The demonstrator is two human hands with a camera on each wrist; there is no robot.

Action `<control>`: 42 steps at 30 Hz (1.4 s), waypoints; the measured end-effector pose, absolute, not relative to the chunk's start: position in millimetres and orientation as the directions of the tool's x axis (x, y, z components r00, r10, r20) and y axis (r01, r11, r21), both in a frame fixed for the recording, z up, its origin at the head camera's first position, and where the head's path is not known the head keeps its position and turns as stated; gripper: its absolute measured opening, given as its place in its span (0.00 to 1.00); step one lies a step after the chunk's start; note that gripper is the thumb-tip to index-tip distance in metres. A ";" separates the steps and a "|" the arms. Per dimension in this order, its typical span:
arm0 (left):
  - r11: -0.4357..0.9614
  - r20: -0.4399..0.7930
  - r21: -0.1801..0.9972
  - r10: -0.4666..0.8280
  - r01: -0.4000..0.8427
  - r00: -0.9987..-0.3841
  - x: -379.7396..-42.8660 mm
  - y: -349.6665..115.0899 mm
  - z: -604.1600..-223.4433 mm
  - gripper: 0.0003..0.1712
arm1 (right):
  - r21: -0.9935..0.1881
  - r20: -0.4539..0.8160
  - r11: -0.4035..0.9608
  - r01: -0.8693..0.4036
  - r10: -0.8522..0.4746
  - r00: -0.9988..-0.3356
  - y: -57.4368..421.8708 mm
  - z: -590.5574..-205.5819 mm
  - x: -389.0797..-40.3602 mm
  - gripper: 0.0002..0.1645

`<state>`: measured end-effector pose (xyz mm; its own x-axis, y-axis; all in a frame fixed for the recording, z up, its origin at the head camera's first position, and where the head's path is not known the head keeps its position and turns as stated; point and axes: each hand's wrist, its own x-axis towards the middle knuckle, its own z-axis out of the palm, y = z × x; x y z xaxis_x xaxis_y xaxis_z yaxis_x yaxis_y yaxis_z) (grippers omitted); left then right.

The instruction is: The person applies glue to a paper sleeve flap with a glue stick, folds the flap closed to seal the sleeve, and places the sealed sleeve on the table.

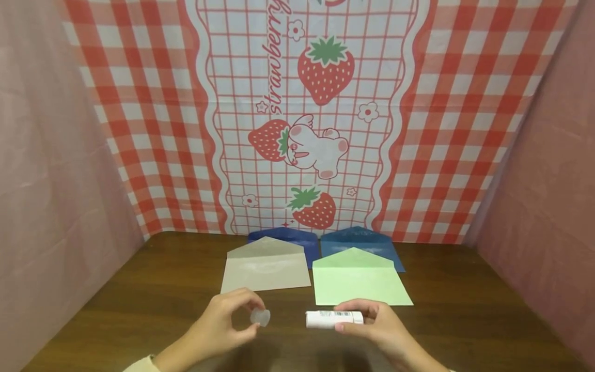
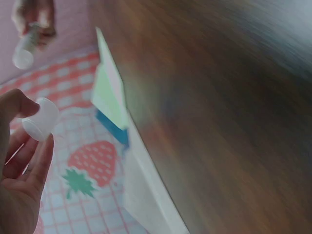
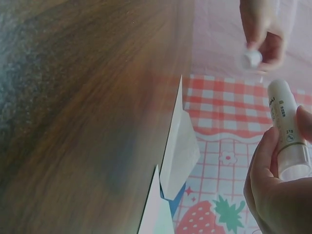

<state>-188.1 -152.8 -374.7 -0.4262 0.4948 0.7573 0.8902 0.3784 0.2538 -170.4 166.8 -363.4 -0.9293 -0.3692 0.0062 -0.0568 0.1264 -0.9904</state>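
Note:
Between thumb and fingertips my left hand (image 1: 232, 319) pinches a small translucent white cap (image 1: 261, 317); the left wrist view shows the same cap (image 2: 41, 119) as a short hollow cylinder. My right hand (image 1: 378, 326) grips a white glue stick (image 1: 322, 319) lying sideways, its end toward the cap. Printing shows on the glue stick (image 3: 282, 112) in the right wrist view. Cap and stick are apart, both held above the table. Beyond the hands lie a beige envelope (image 1: 266, 271) on the left and a light green envelope (image 1: 360, 284) on the right, flaps raised.
Behind these lie a dark blue envelope (image 1: 312, 246) and a teal envelope (image 1: 395, 253), partly covered by the front pair. They rest on a brown wooden table (image 1: 153, 289). A red-checked strawberry cloth (image 1: 372, 155) hangs at the back, with pink cloth (image 1: 60, 155) at the sides.

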 end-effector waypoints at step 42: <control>0.644 0.530 0.269 0.522 0.716 -0.668 -176.6 -130.6 -338.7 0.26 | -0.981 -0.057 0.196 -0.018 -0.369 -0.928 148.9 -359.5 -173.0 0.25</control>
